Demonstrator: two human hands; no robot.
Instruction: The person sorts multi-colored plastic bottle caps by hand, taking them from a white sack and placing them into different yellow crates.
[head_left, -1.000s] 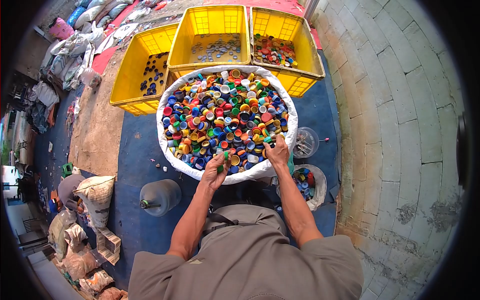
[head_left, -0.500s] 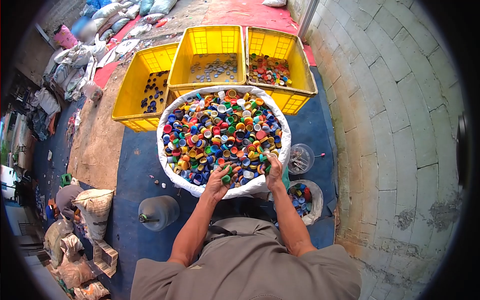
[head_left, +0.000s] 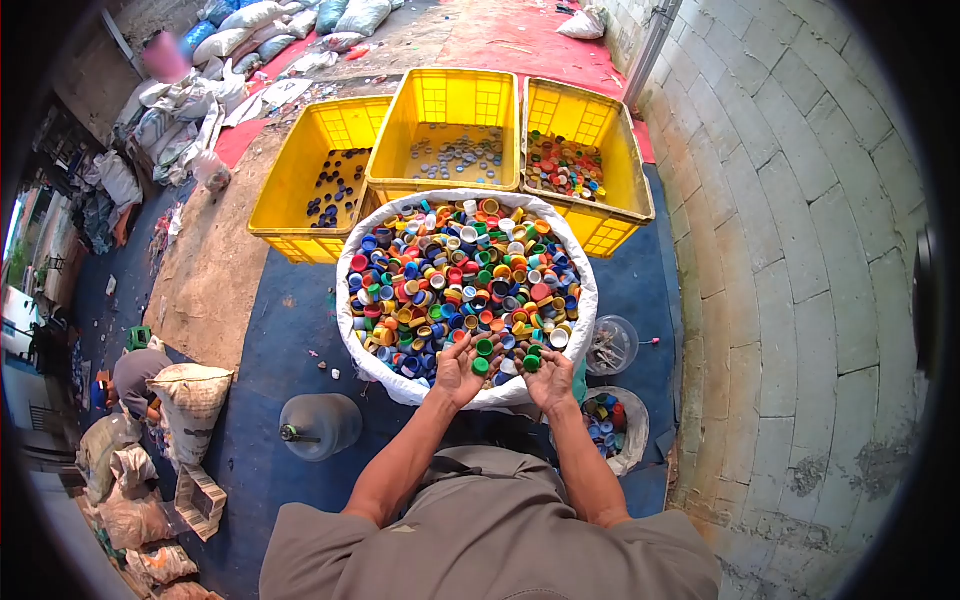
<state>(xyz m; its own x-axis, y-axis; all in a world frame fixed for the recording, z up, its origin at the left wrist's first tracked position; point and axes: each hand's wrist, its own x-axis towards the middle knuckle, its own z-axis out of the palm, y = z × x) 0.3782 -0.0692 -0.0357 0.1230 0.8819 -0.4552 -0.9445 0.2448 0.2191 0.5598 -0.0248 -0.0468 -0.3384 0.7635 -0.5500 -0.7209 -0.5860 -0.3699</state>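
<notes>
A large white sack with a rolled-down rim is heaped with bottle caps in many colours. At its near edge, my left hand is turned palm up, fingers curled, with green bottle caps in it. Close by on the right, my right hand is also cupped palm up and holds green bottle caps. Both hands are just above the heap, a small gap between them. How many caps lie deeper in each palm is hidden.
Behind the sack stand three yellow crates: the left crate with dark caps, the middle crate with grey ones, the right crate with red and orange ones. A clear jar, a smaller sack and a large bottle are nearby.
My hands have come closer together. The right hand has turned palm up, and green caps now show in it. The whole scene has shifted slightly right and down in view.
</notes>
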